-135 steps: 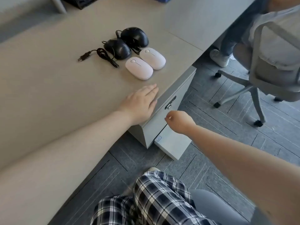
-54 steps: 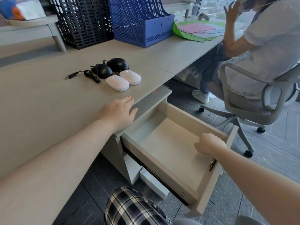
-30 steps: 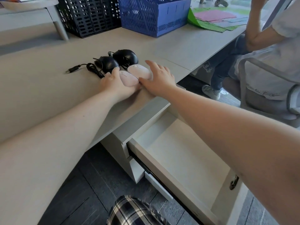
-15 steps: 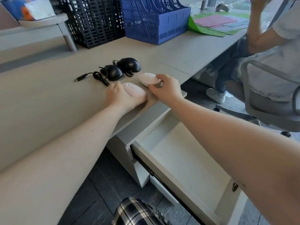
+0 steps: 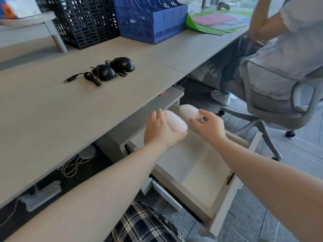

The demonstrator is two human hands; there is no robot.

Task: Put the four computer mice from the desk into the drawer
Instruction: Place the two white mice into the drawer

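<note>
My left hand (image 5: 160, 131) grips one white mouse (image 5: 175, 123) and my right hand (image 5: 208, 127) grips a second white mouse (image 5: 189, 111). Both are held in the air off the desk's edge, above the back part of the open drawer (image 5: 192, 172), whose pale inside holds nothing I can see. Two black wired mice (image 5: 105, 72) (image 5: 123, 64) lie side by side on the grey desk (image 5: 52, 110), with a coiled cable and USB plug (image 5: 70, 79) stretched out to their left.
Black mesh file racks (image 5: 83, 20) and a blue file holder (image 5: 148, 20) stand at the desk's back, with coloured folders (image 5: 215, 21) to the right. A person sits in a grey swivel chair (image 5: 272, 102) right of the drawer. Cables hang under the desk.
Both hands lifted the two white mice off the desk and carried them toward me, past the desk edge and over the open drawer. The black mice stayed put.
</note>
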